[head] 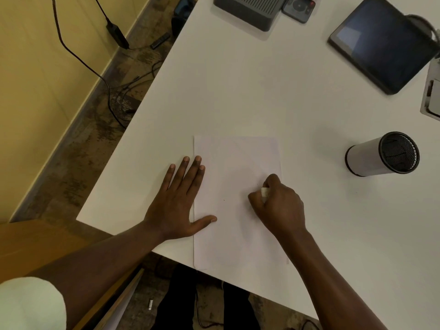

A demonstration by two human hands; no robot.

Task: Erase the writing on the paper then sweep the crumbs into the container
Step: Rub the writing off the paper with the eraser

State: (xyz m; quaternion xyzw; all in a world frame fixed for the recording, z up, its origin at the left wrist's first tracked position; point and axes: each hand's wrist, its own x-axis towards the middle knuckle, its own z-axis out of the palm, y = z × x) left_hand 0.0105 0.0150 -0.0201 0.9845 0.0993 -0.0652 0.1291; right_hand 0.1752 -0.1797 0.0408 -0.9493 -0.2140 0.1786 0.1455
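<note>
A white sheet of paper (235, 163) lies near the front edge of the white table (238, 91), its near end hanging slightly over that edge. My left hand (177, 201) presses flat on the paper's left edge, fingers straight. My right hand (279, 206) grips a small white eraser (264, 192) against the paper's right half. Any writing is too faint to make out; a tiny dark speck (224, 200) sits mid-sheet. A cylindrical mesh container (381, 154) lies on its side to the right, its opening facing right.
A dark tablet (381, 41) leans at the back right, a grey device (247, 8) and a remote (298, 8) stand at the back. A grey object (432, 91) sits at the right edge. Left of the table the floor holds cables (83, 60).
</note>
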